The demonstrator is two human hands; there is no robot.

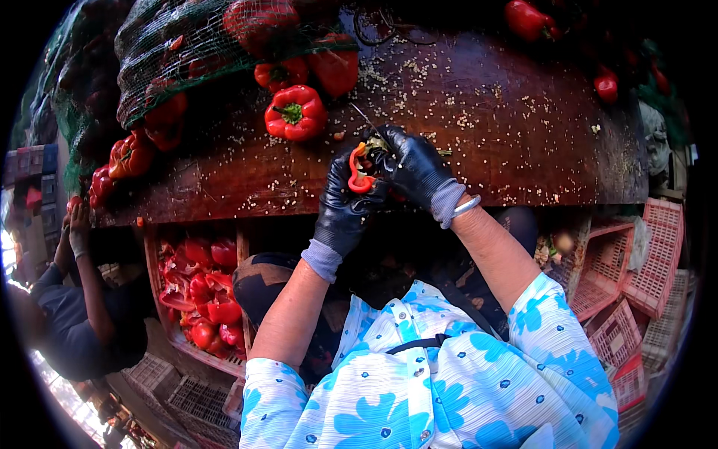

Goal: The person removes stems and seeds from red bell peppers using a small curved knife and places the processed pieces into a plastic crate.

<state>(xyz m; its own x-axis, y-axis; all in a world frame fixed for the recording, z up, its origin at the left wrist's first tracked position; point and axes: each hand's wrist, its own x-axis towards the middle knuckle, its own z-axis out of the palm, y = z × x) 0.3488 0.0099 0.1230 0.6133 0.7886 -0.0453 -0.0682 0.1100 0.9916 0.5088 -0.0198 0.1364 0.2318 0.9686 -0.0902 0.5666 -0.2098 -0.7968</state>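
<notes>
My left hand [344, 206], in a black coated glove with a grey cuff, is closed around a cut red bell pepper [360, 181]. Only the pepper's curled, open rim shows between the gloves. My right hand [417, 166], gloved the same way, is closed on a small knife [365, 117]; its thin blade points up and left, and its handle is hidden in the fist. A pale greenish pepper core [376, 150] shows between the two hands. Beyond them, a whole red bell pepper [296, 113] with a green stem lies on the table.
Pale seeds are scattered over the brown wooden table [523, 150]. Green netting [179, 45] covers more peppers at the far left. Below the table's edge, a crate [196, 355] holds cut red peppers. Plastic crates [658, 254] stack at right. Another person's hands [77, 228] are at far left.
</notes>
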